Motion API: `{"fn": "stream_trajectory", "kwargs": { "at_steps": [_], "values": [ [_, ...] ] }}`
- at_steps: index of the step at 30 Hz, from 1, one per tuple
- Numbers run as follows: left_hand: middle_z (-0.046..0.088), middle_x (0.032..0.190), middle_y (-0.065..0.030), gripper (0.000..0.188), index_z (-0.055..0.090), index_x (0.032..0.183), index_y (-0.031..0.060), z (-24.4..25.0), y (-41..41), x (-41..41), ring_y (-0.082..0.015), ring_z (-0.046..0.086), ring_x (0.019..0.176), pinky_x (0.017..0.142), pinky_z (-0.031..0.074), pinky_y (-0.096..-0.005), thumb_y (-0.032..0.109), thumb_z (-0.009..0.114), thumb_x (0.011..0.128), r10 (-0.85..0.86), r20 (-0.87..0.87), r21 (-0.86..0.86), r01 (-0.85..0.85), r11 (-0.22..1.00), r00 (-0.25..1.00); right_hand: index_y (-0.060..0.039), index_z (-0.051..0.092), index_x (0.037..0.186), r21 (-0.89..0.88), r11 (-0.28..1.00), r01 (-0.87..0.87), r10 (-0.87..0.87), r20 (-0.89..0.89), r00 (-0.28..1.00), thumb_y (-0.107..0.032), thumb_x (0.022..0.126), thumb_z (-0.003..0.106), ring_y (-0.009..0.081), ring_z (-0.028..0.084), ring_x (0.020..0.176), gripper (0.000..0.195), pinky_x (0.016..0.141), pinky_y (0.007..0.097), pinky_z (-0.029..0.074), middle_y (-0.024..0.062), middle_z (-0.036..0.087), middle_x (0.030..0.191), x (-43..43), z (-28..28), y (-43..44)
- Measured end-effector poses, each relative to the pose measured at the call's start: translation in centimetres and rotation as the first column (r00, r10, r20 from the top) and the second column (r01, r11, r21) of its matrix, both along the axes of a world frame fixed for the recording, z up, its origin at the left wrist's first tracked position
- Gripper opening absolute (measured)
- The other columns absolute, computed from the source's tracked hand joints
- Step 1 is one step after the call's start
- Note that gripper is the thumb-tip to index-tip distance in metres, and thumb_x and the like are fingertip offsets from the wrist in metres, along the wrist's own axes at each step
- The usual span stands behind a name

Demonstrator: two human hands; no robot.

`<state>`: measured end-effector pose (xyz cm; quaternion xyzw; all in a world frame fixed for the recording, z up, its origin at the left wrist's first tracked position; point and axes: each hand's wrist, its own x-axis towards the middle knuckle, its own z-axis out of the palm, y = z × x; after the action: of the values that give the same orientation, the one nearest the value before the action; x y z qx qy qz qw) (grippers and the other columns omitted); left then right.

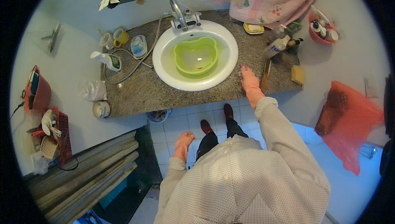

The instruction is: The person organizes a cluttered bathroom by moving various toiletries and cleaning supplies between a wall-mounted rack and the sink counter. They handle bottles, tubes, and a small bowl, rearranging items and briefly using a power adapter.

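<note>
My right hand (249, 79) reaches over the granite countertop (139, 97), right of the sink, with its fingertips at a small pinkish item, perhaps a cloth or sponge; whether it grips it is unclear. To the right of that hand lies a brown comb or brush (265, 75). My left hand (185, 140) hangs in front of the body, above the tiled floor, fingers curled, with nothing visible in it. A green plastic basin (176, 60) with water sits inside the white oval sink (160, 66), under the chrome faucet (179, 13).
At the right stand pump bottles (276, 46), a yellow soap dish (253, 28) and a yellow sponge (297, 74). Left of the sink are a spray bottle (108, 61), a yellow mug (120, 37) and a looping shower hose (132, 70). A pink towel (262, 2) hangs behind.
</note>
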<state>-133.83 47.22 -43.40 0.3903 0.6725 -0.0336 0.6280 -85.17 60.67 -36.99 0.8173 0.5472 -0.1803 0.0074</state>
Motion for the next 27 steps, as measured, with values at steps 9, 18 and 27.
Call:
{"fn": "stream_trajectory", "kwargs": {
  "at_steps": [9, 18, 27],
  "values": [
    [0.078, 0.116, -0.0116, 0.039, 0.064, 0.139, 0.0008, -0.6, 0.7, 5.3, -0.0218, 0.071, 0.109, 0.100, 0.053, -0.0373, 0.016, 0.063, 0.103, 0.151, 0.152, 0.069, -0.163, 0.984, 0.977, -0.0066, 0.074, 0.138, -0.066, 0.805, 0.590, -0.423, -0.761, 0.492, -0.015, 0.104, 0.070, 0.0225, 0.075, 0.085, 0.036, 0.069, 0.0351, 0.059, 0.0101, 0.078, 0.124, 5.2, 2.5, 3.6],
    [0.077, 0.119, -0.0142, 0.034, 0.060, 0.140, -0.0002, 11.1, 9.6, 21.0, -0.0209, 0.072, 0.109, 0.105, 0.053, -0.0363, 0.013, 0.062, 0.109, 0.227, 0.525, -0.011, -0.260, 0.966, 0.820, -0.0029, 0.067, 0.140, -0.331, 0.517, 0.789, -0.456, -0.887, -0.074, -0.012, 0.106, 0.066, 0.0202, 0.077, 0.082, 0.035, 0.057, 0.0315, 0.055, 0.0147, 0.077, 0.108, 9.8, -3.6, 1.4],
    [0.075, 0.123, -0.0138, 0.036, 0.058, 0.143, -0.0015, 12.5, 11.0, 29.9, -0.0218, 0.068, 0.118, 0.109, 0.051, -0.0367, 0.012, 0.060, 0.110, 0.065, 0.440, 0.051, -0.097, 0.994, 0.895, -0.0091, 0.068, 0.140, 0.199, 0.887, 0.417, -0.297, -0.448, 0.844, -0.028, 0.099, 0.069, 0.0411, 0.071, 0.119, 0.045, 0.099, 0.0478, 0.057, 0.0199, 0.067, 0.143, 7.1, 0.1, 4.4]
  ]
}}
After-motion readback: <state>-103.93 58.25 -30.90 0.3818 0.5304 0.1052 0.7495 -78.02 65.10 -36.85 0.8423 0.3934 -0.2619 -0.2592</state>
